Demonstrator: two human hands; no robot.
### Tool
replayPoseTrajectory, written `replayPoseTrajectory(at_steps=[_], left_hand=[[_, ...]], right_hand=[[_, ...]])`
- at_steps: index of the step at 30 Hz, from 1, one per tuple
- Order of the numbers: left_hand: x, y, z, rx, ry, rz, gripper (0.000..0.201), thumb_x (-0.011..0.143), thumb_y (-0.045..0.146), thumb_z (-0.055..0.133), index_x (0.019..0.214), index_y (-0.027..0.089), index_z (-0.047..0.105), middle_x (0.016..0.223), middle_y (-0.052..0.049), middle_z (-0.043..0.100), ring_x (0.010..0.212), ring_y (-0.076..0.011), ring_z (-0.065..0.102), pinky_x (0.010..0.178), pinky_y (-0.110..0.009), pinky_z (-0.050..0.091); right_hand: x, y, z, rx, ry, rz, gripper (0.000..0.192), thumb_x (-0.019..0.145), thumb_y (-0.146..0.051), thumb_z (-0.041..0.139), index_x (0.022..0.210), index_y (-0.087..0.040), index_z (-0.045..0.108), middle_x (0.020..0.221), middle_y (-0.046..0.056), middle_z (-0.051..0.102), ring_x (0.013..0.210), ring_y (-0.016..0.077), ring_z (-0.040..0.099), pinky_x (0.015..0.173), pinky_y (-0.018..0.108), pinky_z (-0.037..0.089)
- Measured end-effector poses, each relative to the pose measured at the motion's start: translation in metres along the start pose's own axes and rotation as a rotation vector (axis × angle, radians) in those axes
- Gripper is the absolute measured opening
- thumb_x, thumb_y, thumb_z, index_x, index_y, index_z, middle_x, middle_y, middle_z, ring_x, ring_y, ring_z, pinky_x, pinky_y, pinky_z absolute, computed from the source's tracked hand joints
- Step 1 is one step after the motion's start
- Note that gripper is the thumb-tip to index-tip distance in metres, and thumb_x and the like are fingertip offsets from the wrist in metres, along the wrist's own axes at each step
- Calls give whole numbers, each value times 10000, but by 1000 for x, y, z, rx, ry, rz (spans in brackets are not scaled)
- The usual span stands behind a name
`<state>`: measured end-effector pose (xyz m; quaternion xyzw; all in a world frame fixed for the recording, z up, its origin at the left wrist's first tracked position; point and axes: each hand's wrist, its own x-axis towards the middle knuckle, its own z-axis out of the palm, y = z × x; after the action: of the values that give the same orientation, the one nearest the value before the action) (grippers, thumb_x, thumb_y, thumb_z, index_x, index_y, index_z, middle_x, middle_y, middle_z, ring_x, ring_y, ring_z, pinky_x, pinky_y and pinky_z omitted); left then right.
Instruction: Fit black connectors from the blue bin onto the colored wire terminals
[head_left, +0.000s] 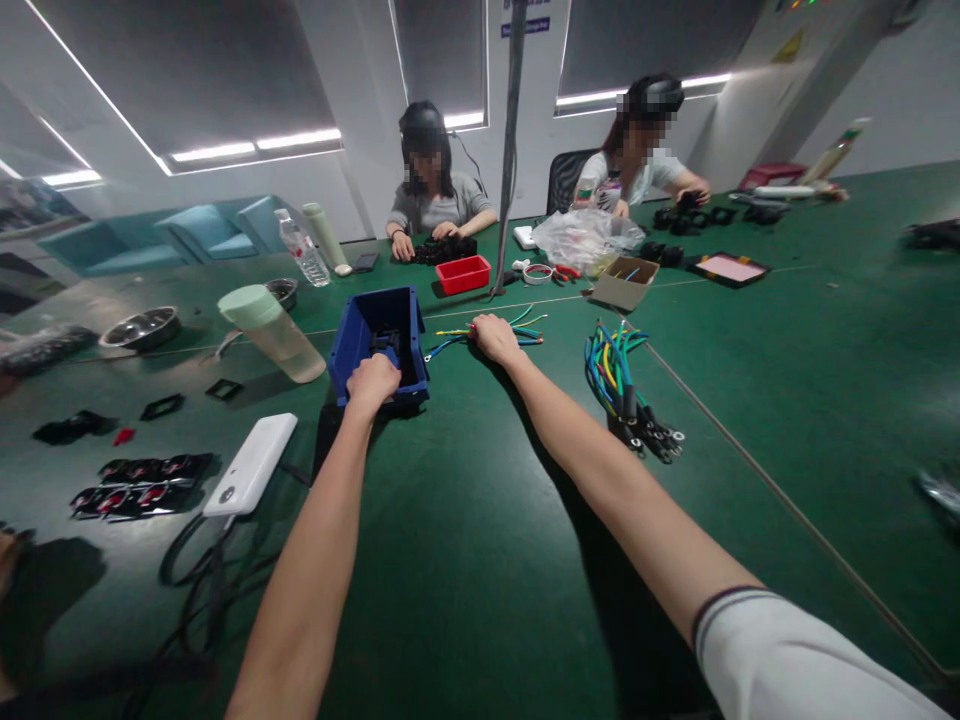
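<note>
Wires, loose, in the upper middle of the frame (529, 332): green, blue and yellow strands lying on the tabletop (465, 560) beneath the right hand (495, 338). Their long axis runs roughly across the frame, ends showing on both sides of that hand; the left ends reach close to the right side of a blue bin (360, 320). Right fingers are bent down over the strands; whether they pinch any, cannot tell.

Left hand (375, 382) is at the bin's near edge, knuckles up, fingers out of sight behind the hand; cannot tell if they are clamped on the rim or apart inside. Dark parts (386, 340) sit in the bin just beyond.

Key relation: loose wires lie right of the left hand and slightly farther up the frame, directly under the right, so the right is clearly nearer. Wire bundle (615, 375) rests apart, right of the right hand, long axis slanting down to the right, ring terminals at its lower end, untouched by either hand.
</note>
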<state>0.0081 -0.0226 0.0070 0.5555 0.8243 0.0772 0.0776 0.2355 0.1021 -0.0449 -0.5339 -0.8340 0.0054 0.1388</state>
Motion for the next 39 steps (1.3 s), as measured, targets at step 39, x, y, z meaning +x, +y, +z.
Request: replayPoseTrajectory(at_steps=[39], left_hand=[[-11,-6,6,-69,38,119,240,802,267,483,904,247,700,962,-141,686,925,-331,640,759,-408,487]], right_hand=[[-35,66,-20,108,172,503,385,897,-351,453,1029,-47,647,1060,231,605,1009,302,571,880,372,414]])
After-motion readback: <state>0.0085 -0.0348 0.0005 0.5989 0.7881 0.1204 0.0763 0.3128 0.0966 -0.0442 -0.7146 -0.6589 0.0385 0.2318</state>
